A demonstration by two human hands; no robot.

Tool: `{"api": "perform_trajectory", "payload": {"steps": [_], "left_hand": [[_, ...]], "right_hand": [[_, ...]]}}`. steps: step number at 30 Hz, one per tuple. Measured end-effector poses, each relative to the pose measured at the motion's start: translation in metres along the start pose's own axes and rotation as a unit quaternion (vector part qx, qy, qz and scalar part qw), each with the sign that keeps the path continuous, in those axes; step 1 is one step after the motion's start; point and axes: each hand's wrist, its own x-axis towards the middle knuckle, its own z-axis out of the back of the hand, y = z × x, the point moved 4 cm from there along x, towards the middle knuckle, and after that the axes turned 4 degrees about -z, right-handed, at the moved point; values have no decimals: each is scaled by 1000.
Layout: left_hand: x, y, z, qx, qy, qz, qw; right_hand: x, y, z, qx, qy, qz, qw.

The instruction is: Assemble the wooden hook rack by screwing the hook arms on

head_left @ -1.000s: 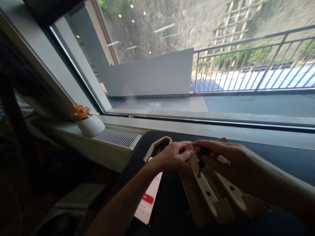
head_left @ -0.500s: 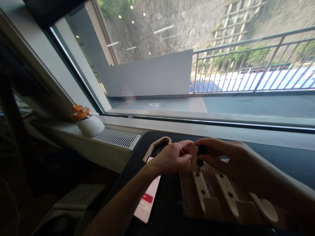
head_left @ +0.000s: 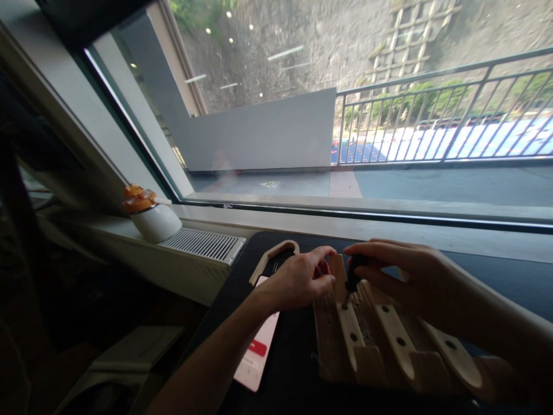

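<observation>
In my right hand [head_left: 400, 262] is a small black-handled screwdriver [head_left: 353, 274], my fingers closed around its handle. Its shaft slants down to the upper dark screw hole of the leftmost pale hook on a wooden hook rack [head_left: 326, 340]. My left hand [head_left: 300, 276] is curled at the rack's upper left, with index finger and thumb beside the upright end of that hook [head_left: 337, 271]; its inner fingers are partly hidden. More pale hooks with dark screw spots [head_left: 400, 341] lie to the right, partly under my right forearm.
A phone with a lit screen [head_left: 254, 360] lies left of the rack. Beyond it is a bent wooden piece [head_left: 270, 257] on the dark table [head_left: 298, 351]. A white container with an orange top [head_left: 155, 222] stands on the sill by a vent grille [head_left: 203, 245], beneath a large window.
My right hand has shifted slightly, and the screwdriver now leans more to the right, its tip still at the upper hole. My left hand stays nearly in place.
</observation>
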Motion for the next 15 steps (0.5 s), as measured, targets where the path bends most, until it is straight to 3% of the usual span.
{"api": "perform_trajectory", "payload": {"steps": [8, 15], "left_hand": [[1, -2, -1, 18, -1, 1, 1000], [-1, -12, -1, 54, 21, 24, 998]], "right_hand": [[-1, -2, 0, -16, -6, -24, 1000], [2, 1, -3, -44, -59, -9, 997]]}}
